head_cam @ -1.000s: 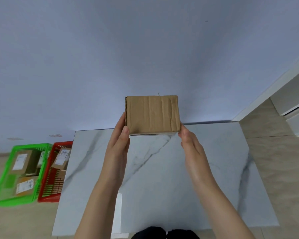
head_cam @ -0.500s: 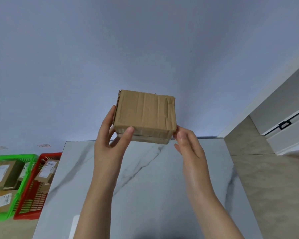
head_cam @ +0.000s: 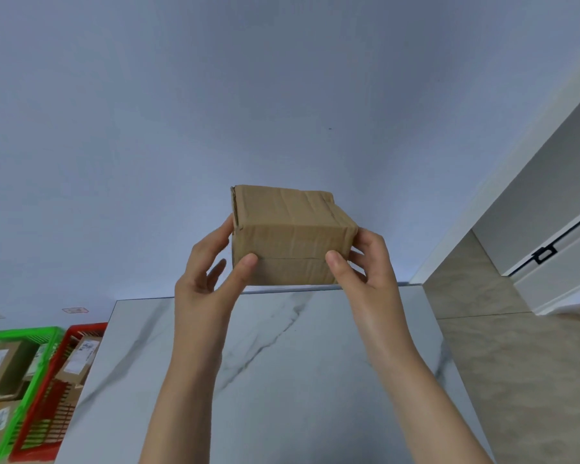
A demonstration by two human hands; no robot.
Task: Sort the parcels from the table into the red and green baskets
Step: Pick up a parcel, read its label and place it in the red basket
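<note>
While fingers [head_cam: 246, 264] grasp a box [head_cam: 292, 229], green basket [head_cam: 21, 333] and red basket [head_cam: 87, 327] hold seemingly labelled parcels [head_cam: 81, 358]

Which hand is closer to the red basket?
Left. The left hand grips the box on its left side, up and right of the red basket; the right hand grips its other side, farther right.
</note>
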